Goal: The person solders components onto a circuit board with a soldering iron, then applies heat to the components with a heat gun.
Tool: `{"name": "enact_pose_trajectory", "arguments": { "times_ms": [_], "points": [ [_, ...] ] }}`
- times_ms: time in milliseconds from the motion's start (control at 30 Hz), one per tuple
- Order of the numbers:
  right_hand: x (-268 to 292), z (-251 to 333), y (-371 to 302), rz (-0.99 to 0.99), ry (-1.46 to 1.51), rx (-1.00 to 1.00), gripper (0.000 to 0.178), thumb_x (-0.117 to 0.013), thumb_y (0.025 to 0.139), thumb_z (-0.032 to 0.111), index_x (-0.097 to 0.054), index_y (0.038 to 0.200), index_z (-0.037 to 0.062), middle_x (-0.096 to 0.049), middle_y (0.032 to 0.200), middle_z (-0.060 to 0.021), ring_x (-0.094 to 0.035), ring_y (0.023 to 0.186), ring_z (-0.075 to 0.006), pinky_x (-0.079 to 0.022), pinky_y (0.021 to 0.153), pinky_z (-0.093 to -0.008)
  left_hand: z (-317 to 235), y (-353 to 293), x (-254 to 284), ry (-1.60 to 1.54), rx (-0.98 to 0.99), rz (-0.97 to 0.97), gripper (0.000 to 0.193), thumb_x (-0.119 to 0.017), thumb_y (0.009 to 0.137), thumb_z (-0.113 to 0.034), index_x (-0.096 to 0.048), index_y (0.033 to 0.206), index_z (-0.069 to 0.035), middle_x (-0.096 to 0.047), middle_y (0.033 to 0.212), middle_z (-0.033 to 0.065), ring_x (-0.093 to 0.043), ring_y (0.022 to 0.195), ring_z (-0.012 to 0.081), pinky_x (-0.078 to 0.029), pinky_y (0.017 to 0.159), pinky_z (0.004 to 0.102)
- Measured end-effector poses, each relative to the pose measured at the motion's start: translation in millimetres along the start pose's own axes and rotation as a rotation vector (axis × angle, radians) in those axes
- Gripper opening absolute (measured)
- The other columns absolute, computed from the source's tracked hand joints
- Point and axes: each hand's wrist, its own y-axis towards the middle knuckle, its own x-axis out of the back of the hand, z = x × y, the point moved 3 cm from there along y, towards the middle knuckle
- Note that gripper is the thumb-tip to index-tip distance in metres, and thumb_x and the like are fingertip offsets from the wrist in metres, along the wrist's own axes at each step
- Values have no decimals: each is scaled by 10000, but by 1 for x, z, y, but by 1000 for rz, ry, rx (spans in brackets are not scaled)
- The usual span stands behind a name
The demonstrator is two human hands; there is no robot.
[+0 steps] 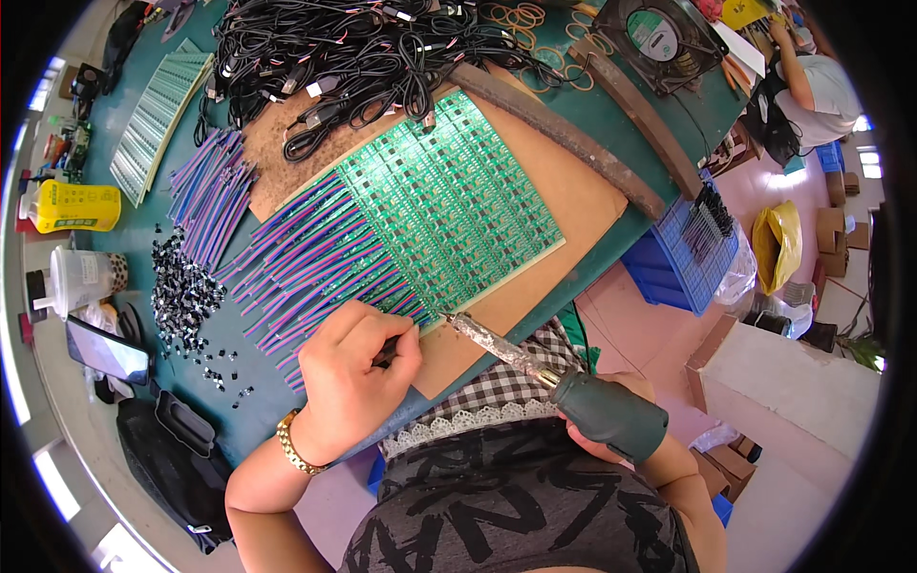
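My right hand (632, 386) grips the dark green handle of a soldering iron (611, 416). Its worn metal barrel slants up and left, and the tip meets the near corner of a green circuit board panel (449, 196). My left hand (346, 368) is closed just left of that tip, with something dark partly showing between the fingers; I cannot make out what. Bundles of thin blue, red and dark wires (320, 253) lie along the panel's left edge, their ends reaching the board. The panel rests on a brown board (578, 191).
A heap of black cables (325, 57) covers the far side. Metal bars (559, 138) and a fan (659, 38) stand at the right. Small black parts (186, 296), loose wires (212, 196), more panels (162, 115) and a phone (107, 349) lie left. Another person (821, 95) sits far right.
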Motion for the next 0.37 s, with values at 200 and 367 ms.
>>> {"name": "enact_pose_trajectory", "arguments": {
  "times_ms": [200,367],
  "points": [
    [1,5,4,-24,-55,36,219,-720,639,189,-674,848,146,-649,724,-39,-630,622,-251,-517,576,-350,1,2,1,6,27,32,94,-713,724,39,-642,737,-21,-568,687,38,-538,552,101,-434,473,222],
    [-2,4,2,63,-93,-43,187,-700,674,197,-668,849,143,-656,727,-38,-639,630,-256,-522,583,-349,1,2,1,19,52,25,103,-720,699,13,-645,729,-50,-578,669,63,-574,549,195,-465,494,298]
  ]
}}
